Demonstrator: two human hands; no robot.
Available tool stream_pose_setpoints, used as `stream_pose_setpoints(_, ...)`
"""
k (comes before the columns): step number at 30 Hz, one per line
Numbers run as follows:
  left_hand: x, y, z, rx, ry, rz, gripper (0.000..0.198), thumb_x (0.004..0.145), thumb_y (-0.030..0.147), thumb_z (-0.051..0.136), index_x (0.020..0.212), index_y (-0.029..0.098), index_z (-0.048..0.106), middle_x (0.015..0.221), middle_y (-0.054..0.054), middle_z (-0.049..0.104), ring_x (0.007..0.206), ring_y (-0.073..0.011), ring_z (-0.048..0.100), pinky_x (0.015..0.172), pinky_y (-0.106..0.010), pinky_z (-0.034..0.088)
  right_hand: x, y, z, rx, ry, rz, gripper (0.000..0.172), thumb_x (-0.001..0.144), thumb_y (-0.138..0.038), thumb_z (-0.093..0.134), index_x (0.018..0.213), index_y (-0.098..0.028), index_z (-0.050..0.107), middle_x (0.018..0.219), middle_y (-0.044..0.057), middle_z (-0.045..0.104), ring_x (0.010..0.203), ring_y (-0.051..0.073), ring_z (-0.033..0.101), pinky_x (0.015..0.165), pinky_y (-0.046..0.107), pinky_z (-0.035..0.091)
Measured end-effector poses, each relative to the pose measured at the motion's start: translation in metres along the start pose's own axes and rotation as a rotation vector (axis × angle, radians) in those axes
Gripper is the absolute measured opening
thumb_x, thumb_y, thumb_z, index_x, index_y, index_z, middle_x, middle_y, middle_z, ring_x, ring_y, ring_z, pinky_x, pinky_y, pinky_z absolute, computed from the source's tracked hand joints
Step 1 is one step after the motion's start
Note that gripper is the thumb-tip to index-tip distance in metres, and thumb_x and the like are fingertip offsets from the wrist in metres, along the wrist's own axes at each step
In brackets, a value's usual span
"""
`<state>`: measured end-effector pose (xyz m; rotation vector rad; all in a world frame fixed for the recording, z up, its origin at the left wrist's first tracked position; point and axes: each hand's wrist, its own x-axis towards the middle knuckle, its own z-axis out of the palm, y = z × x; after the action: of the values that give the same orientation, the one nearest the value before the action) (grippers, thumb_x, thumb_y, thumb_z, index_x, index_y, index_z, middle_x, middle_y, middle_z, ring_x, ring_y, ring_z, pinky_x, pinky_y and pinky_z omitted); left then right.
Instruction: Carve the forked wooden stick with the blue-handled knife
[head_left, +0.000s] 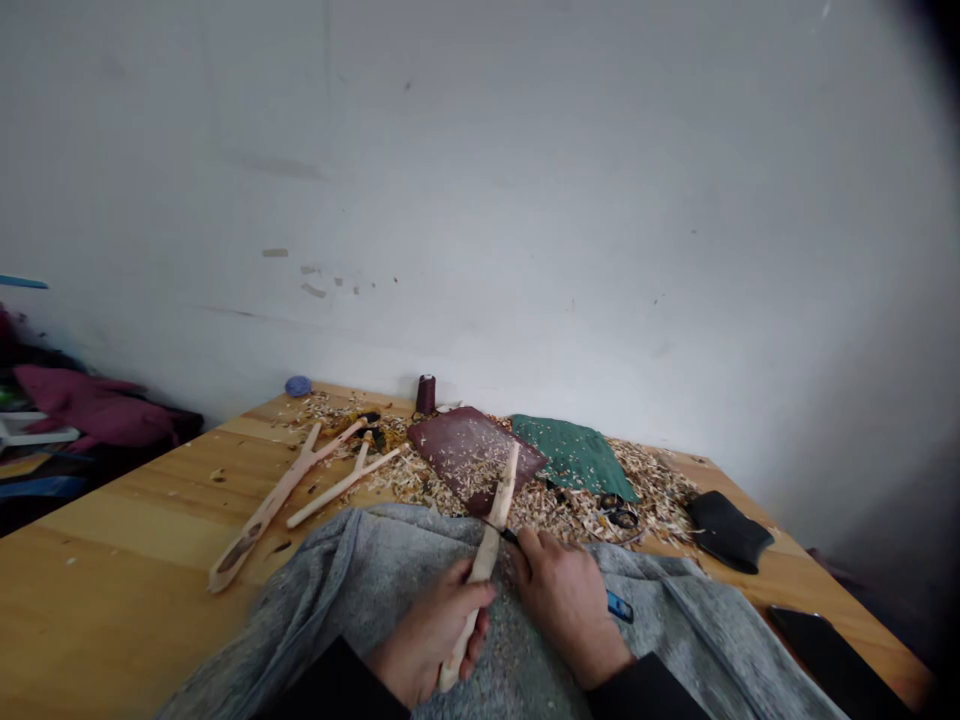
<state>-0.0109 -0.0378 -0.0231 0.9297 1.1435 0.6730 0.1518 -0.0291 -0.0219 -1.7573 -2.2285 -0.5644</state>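
Note:
My left hand [435, 630] is wrapped round the lower part of a peeled wooden stick [504, 490], which tilts up and away over the grey cloth [405, 545]. In my right hand [566, 600] is a knife [619, 606]; its blue handle end sticks out behind the palm. The thin dark blade lies against the stick just above my left hand. To the left on the table rest two peeled forked branches, a larger one [274, 500] and a smaller one [337, 488].
Wood shavings [577, 515] cover the back of the wooden table [97, 560], around a maroon sheet [457, 445] and green cloth [574, 450]. A thread spool [426, 394] stands by the wall. On the right lie a black curved-edged piece [727, 532] and a dark phone-like slab [840, 655].

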Motion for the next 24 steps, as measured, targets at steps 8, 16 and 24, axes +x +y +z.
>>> stream_pose_setpoints(8,-0.001,0.005,-0.001,0.054,-0.007,-0.058,0.02,0.088,0.041,0.057,0.09,0.025,0.045,0.059,0.012,0.047,0.035,-0.0042,0.037,0.034,-0.016,0.025,-0.008,-0.004,0.001,0.02,-0.075,-0.035,0.017,0.097,-0.031,0.056,0.086,-0.023,0.065,0.073,0.002,0.071,0.063,0.017,0.067,0.058,0.026,0.032)
stream_pose_setpoints(16,0.0,0.005,-0.001,0.028,-0.007,-0.067,0.02,0.09,0.04,0.056,0.087,0.024,0.045,0.061,0.01,0.048,0.037,-0.0044,0.037,0.035,-0.017,0.025,-0.008,-0.002,0.004,0.026,-0.088,-0.029,0.017,0.098,-0.029,0.054,0.087,-0.024,0.066,0.074,0.002,0.071,0.065,0.018,0.068,0.061,0.028,0.033)
stream_pose_setpoints(24,0.002,0.004,-0.002,0.032,0.004,-0.081,0.01,0.094,0.03,0.048,0.087,0.024,0.044,0.061,0.01,0.048,0.036,-0.0047,0.037,0.034,-0.017,0.026,-0.006,0.004,0.007,0.008,-0.035,0.025,0.018,0.099,-0.028,0.053,0.085,-0.023,0.064,0.076,0.002,0.071,0.066,0.018,0.067,0.063,0.029,0.031)
